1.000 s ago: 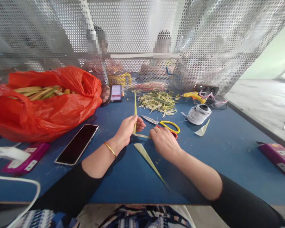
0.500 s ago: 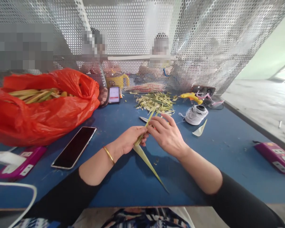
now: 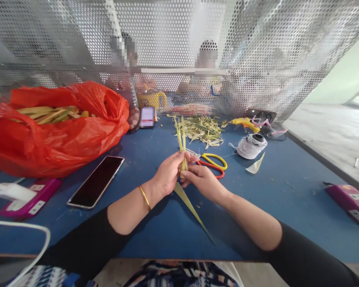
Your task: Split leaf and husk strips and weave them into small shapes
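Upright between my hands is a small bundle of pale green leaf strips (image 3: 183, 137), its two narrow tips pointing away from me. My left hand (image 3: 169, 172) pinches the bundle around its middle. The thumb and fingers of my right hand (image 3: 201, 177) close on its lower end. Under the hands a long pointed leaf piece (image 3: 193, 209) lies on the blue table, its tip toward me. Just beyond my right hand lie scissors (image 3: 215, 161) with one yellow and one red handle, their blades partly hidden by my fingers. A heap of leaf trimmings (image 3: 208, 129) lies farther back.
At left are a red plastic bag (image 3: 86, 135) of leaves, a phone (image 3: 97, 181) and a purple power strip (image 3: 44, 195). White thread (image 3: 247, 147), a leaf scrap (image 3: 255, 164), a yellow glue gun (image 3: 247, 124) and another power strip (image 3: 351, 201) are at right. Perforated metal sheeting (image 3: 173, 36) stands behind.
My right hand has turned and dropped from over the bundle to its lower end. The bundle now stands straighter, and the scissors' handles have come into view.
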A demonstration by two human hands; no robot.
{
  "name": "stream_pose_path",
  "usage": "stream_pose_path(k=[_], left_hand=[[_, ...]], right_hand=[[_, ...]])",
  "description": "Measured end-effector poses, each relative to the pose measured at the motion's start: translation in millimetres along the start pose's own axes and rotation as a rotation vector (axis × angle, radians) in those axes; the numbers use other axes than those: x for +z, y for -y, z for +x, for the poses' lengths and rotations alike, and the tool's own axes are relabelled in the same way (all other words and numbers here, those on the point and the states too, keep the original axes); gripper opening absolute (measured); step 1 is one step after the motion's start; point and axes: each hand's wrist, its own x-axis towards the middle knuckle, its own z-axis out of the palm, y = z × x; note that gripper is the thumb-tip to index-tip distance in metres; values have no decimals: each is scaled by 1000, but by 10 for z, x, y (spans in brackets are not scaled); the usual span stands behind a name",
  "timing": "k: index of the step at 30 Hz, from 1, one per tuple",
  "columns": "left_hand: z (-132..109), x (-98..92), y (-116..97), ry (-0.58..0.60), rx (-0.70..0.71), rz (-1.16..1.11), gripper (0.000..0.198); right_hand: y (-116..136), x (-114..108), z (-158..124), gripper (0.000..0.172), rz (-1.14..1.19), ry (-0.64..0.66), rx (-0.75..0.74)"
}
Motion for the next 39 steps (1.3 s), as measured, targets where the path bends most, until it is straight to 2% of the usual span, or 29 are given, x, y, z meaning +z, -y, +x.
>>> stream_pose_path(k=[5,8,10,12,15,17,20,22,24,26,30,32,35,38,39], left_hand=[[-33,9,50,71,0,65,19],[-57,33,53,91,-16,112,19],[-63,46,46,65,-40,128,18],[-51,40,13,-19,-2,103,16],[0,-12,-101,-164,123,37,16],[36,-61,-193,-211,123,5,16],[66,-111,-279,-249,112,-8,18],[68,-119,-283,-235,75,-8,20],[65,-116,-259,-214,31,9,21],[63,-112,-232,-197,9,44,22],[59,-113,-211,-168,22,139,26],[48,-108,-210,-130,5,185,29],[23,-86,-198,-73,-16,255,31],[3,-53,-168,-126,34,287,23],[-2,-42,-157,-157,50,278,22]], right_hand=[[-22,69,-12,30,-5,-39,114],[-13,94,-28,30,-52,-72,118],[9,93,-48,30,-118,-51,109],[48,80,-83,31,-289,0,80],[121,67,-153,30,-718,26,-15],[149,84,-196,30,-964,19,-63],[140,129,-231,19,-1132,35,-74],[121,138,-228,8,-1139,57,-69],[118,109,-204,9,-1047,56,-53],[140,44,-161,12,-821,-7,-21],[211,-115,-66,14,-210,-174,85],[221,-167,-41,13,-122,-192,83],[200,-195,-49,10,-323,-229,-25],[169,-195,-85,7,-717,-351,-173],[160,-195,-96,11,-838,-394,-236]])
